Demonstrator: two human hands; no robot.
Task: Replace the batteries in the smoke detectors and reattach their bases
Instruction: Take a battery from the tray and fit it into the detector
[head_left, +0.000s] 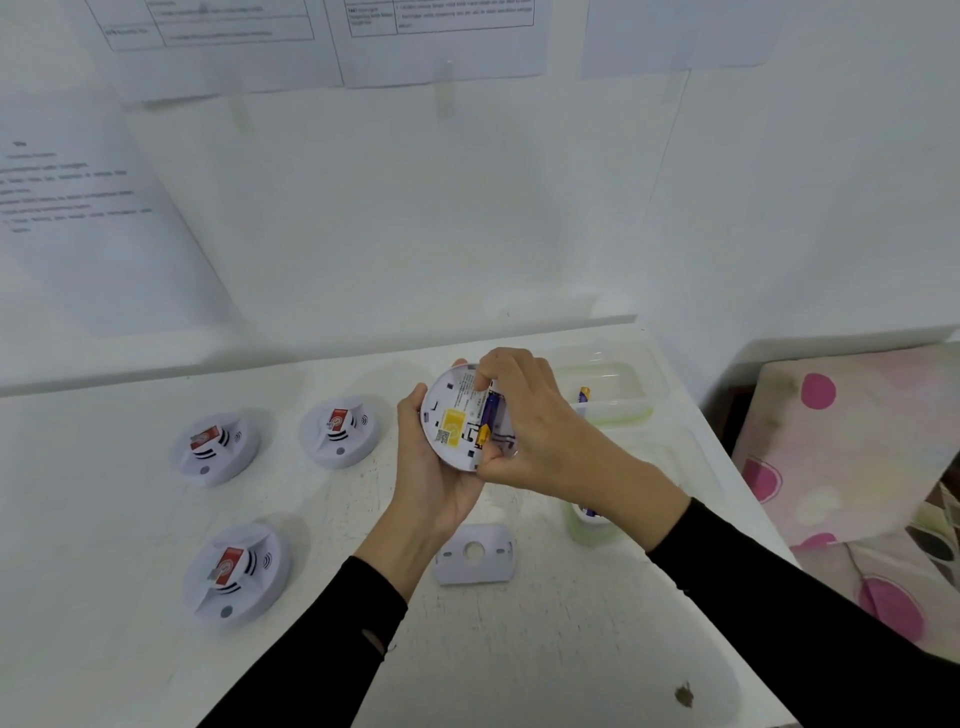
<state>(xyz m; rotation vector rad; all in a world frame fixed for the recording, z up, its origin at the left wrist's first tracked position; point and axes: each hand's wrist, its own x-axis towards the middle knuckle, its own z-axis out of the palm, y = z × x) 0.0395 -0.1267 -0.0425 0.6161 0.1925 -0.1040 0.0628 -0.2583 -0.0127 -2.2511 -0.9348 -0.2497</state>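
Left hand (434, 486) grips the round white plastic smoke detector (451, 423), right hand (527, 423) pinches a purple cylindrical battery (490, 410) in its bay; white plastic base plate (493, 569) lies unattached, likely next

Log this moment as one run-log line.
step: battery swap | left hand: holds smoke detector, back up | right hand: pinches battery in compartment | base: loose on table

Left hand (435, 480) cupped palm-up, right hand (537, 423) pinching
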